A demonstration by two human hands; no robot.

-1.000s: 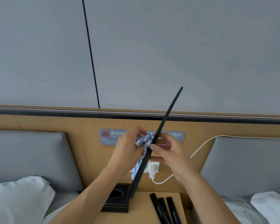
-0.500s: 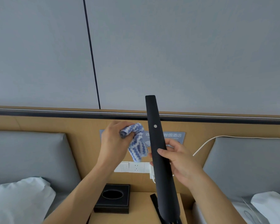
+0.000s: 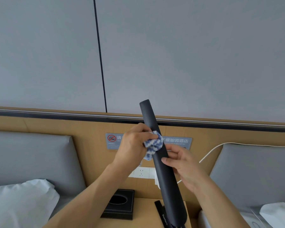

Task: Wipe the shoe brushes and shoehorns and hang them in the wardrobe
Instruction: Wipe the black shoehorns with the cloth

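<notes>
A long black shoehorn (image 3: 164,170) stands almost upright in front of me, its broad face toward the camera. My right hand (image 3: 183,167) grips it round the middle, thumb across the front. My left hand (image 3: 133,145) holds a bunched blue-and-white cloth (image 3: 153,143) and presses it against the shoehorn's left side, just above my right hand. More black shoehorns (image 3: 161,214) lie on the wooden nightstand (image 3: 145,221) below, partly hidden by the held one.
A black tissue box (image 3: 119,205) sits on the nightstand's left part. Behind are the wooden headboard with a no-smoking sign (image 3: 113,139), wall sockets (image 3: 141,171) and a white charger cable (image 3: 211,152). Grey cushions and white pillows (image 3: 21,199) flank both sides.
The shoehorn was turned from edge-on to face-on. My left hand, lifted away with the cloth half a second ago, has brought it back against the shoehorn's upper part.
</notes>
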